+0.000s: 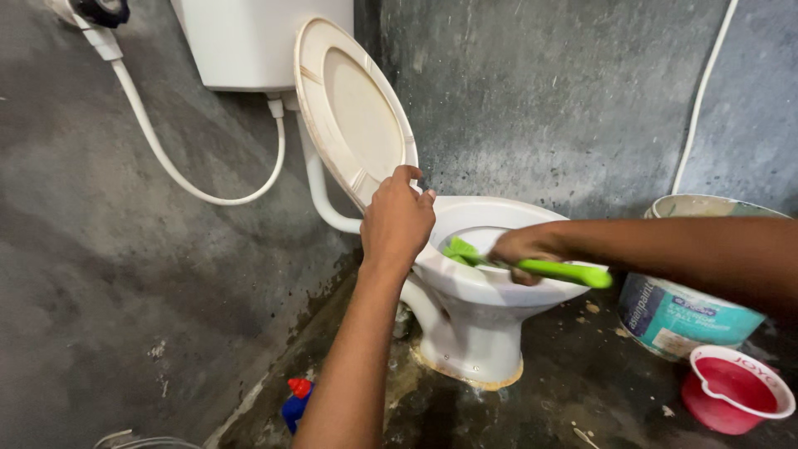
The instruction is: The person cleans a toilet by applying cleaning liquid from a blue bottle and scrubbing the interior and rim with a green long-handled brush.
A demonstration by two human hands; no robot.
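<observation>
My left hand (397, 218) grips the edge of the raised cream toilet seat and lid (353, 108), fingers curled over its lower rim. My right hand (525, 249) is closed around a bright green toilet brush (532, 266), its handle sticking out to the right and its head down inside the bowl. The white toilet bowl (482, 312) stands on a dark wet floor, with the white cistern (241, 41) mounted on the grey wall above and to the left.
A white hose (179, 170) loops down from the wall to the cistern. A large teal-and-white paint bucket (682, 312) stands right of the bowl, a red mug (736, 391) in front of it. A blue bottle with a red cap (296, 401) lies by the wall base.
</observation>
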